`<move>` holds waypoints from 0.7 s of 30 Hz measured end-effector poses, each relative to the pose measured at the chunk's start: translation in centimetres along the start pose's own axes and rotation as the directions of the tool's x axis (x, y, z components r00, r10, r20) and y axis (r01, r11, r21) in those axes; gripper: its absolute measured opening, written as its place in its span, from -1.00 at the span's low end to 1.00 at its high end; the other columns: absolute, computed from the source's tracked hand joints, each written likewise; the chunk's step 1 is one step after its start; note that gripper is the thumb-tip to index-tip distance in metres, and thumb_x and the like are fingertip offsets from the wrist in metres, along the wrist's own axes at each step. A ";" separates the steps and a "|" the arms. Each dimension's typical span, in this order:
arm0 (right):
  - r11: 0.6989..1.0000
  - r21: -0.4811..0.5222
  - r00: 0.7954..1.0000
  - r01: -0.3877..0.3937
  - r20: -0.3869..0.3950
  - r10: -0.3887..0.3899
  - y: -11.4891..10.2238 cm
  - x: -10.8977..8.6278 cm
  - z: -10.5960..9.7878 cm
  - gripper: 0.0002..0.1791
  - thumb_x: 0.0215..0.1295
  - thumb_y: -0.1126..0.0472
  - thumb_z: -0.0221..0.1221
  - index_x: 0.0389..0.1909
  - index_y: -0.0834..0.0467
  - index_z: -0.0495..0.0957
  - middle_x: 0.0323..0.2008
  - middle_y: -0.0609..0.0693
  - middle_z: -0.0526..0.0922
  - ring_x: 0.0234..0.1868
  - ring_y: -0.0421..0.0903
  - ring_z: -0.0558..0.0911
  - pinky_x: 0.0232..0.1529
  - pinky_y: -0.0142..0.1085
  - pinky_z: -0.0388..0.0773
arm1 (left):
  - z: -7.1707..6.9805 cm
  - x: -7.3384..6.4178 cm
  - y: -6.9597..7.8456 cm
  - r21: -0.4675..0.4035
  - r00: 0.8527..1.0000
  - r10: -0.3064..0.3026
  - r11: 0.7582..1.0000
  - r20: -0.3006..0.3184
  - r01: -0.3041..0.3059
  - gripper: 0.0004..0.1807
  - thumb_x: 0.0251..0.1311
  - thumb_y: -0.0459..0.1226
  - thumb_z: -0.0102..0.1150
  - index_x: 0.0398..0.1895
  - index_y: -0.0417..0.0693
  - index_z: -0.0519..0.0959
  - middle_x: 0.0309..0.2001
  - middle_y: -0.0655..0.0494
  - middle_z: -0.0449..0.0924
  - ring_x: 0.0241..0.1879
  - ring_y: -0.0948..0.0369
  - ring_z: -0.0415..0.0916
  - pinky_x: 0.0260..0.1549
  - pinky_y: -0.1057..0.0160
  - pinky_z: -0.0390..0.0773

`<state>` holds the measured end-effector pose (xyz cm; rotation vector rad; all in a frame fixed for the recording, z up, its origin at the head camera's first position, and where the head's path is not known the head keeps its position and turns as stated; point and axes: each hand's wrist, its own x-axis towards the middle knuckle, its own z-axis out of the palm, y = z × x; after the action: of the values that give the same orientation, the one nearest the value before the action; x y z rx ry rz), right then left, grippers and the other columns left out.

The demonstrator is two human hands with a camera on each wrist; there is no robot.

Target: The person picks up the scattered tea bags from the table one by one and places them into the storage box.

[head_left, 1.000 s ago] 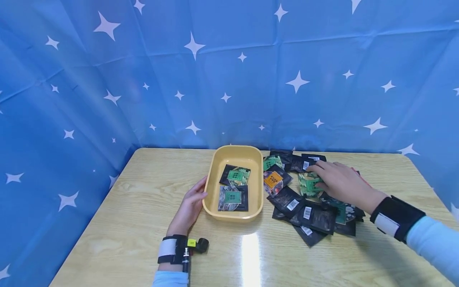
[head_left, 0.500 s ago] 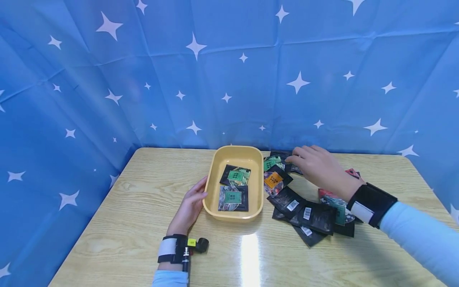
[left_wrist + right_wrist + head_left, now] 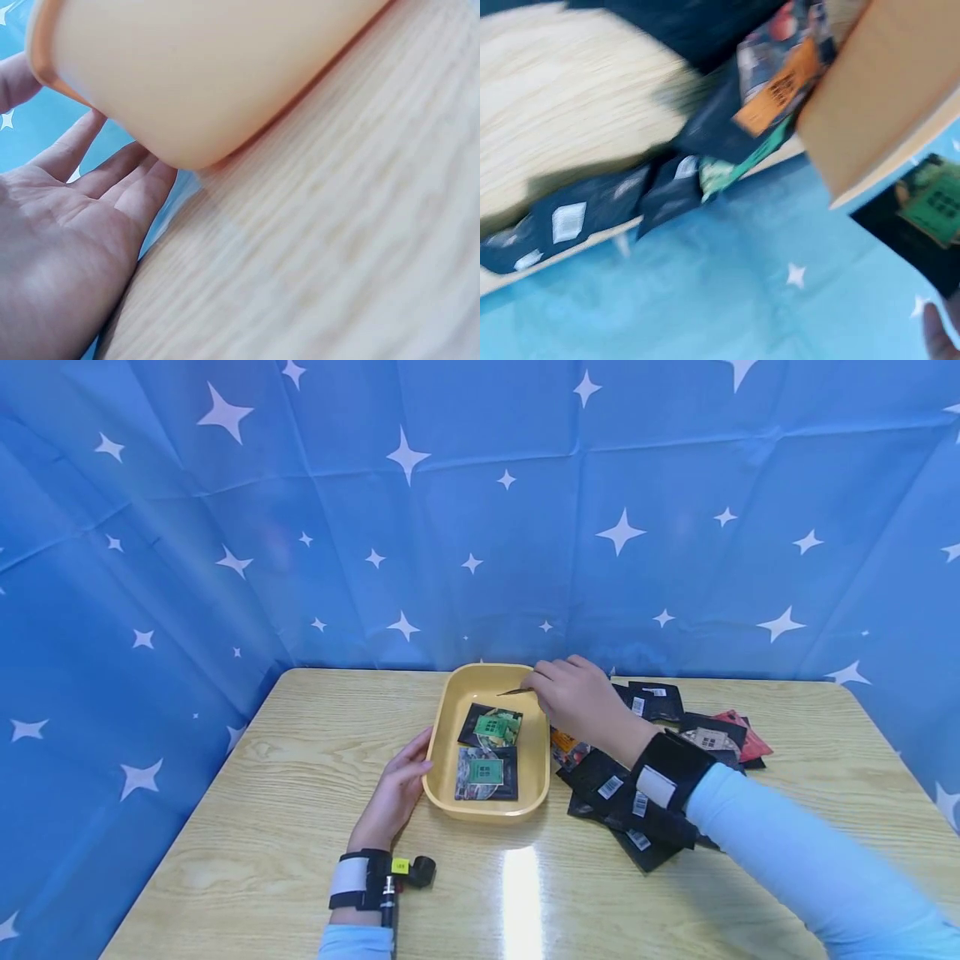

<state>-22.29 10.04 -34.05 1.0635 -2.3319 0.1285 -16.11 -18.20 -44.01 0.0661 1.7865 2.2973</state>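
Note:
A yellow plastic tub (image 3: 438,743) stands in the middle of the table, two black sachets with green labels inside it, one upper sachet (image 3: 491,725) and one lower sachet (image 3: 486,772). My left hand (image 3: 393,789) rests against the tub's left side; in the left wrist view its rather straight fingers (image 3: 67,146) touch the outer wall. Above the tub's far right corner my right hand (image 3: 577,697) pinches a sachet, seen nearly edge-on in the head view. The right wrist view shows this held sachet (image 3: 922,210) as black with a green label, the hand mostly out of frame.
Several more sachets lie in a loose pile right of the tub, among them an orange-labelled sachet (image 3: 567,748), black sachets with barcodes (image 3: 611,787) and a red sachet (image 3: 750,739). A blue star-patterned cloth (image 3: 480,527) hangs behind the wooden table (image 3: 292,760).
My right hand has moved left from the pile to above the tub, carrying a green-labelled sachet. The left hand and the tub stay put.

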 end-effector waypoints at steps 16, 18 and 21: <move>0.996 -0.079 0.968 -0.046 0.244 0.064 -1.6 2.6 3.4 -0.87 0.16 0.32 0.17 -0.43 0.08 0.67 -0.45 -0.03 0.75 -0.40 -0.08 0.61 -0.37 -0.19 0.59 | 0.0 0.1 0.0 -0.014 1.000 0.007 1.000 -0.015 -0.007 -0.32 0.20 -0.39 -0.13 0.44 -0.17 0.06 0.49 -0.15 -0.01 0.40 0.08 0.05 0.10 0.60 0.40; 0.995 -0.088 0.955 -0.047 0.288 0.071 -1.7 2.5 3.6 -0.85 0.15 0.33 0.15 -0.49 0.08 0.67 -0.51 -0.02 0.74 -0.44 -0.07 0.61 -0.41 -0.17 0.58 | 0.0 0.1 0.0 -0.015 1.000 0.009 1.000 -0.013 -0.009 -0.32 0.20 -0.40 -0.13 0.44 -0.18 0.05 0.49 -0.16 -0.02 0.40 0.07 0.05 0.09 0.60 0.40; 0.995 -0.089 0.943 -0.050 0.325 0.076 -1.9 2.2 3.9 -0.83 0.15 0.32 0.14 -0.48 0.07 0.68 -0.54 -0.01 0.73 -0.46 -0.08 0.62 -0.41 -0.15 0.60 | 0.0 0.1 0.0 -0.014 1.000 0.003 1.000 -0.010 -0.004 -0.32 0.21 -0.39 -0.13 0.44 -0.17 0.05 0.49 -0.15 -0.01 0.40 0.08 0.06 0.09 0.59 0.41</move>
<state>-23.85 6.14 -36.39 1.0352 -2.6447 -0.1268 -16.18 -18.15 -44.05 0.0551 1.7770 2.3160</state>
